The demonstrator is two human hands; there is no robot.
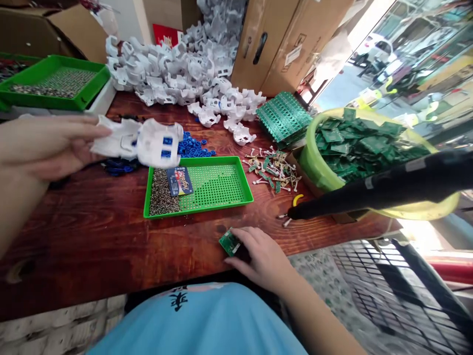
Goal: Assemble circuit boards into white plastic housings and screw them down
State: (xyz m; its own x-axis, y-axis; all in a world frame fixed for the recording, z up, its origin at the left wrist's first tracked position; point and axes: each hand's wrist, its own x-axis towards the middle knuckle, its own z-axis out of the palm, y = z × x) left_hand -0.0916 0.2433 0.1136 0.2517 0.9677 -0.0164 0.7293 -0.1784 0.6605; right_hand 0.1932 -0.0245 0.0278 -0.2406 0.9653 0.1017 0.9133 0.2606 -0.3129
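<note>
My left hand (70, 148) grips a white plastic shell (157, 143) by its left end and holds it above the table, left of the green tray. Square cut-outs show at the shell's right side. Near the table's front edge, my right hand (258, 254) has its fingers closed on a small green circuit board (229, 241); the board's right part is hidden by the fingers. Between and beyond the hands lies a green tray (218, 185) with small metal screws (162, 195) at its left end and a printed card (180, 181) on them.
Many white shells (173, 69) are heaped at the back. Blue rings (194, 146) lie behind the tray. Small boards with white wires (275, 170) sit right of it, beside a yellow tub (314, 162) of green boards. A black padded arm (369, 190) juts in from the right.
</note>
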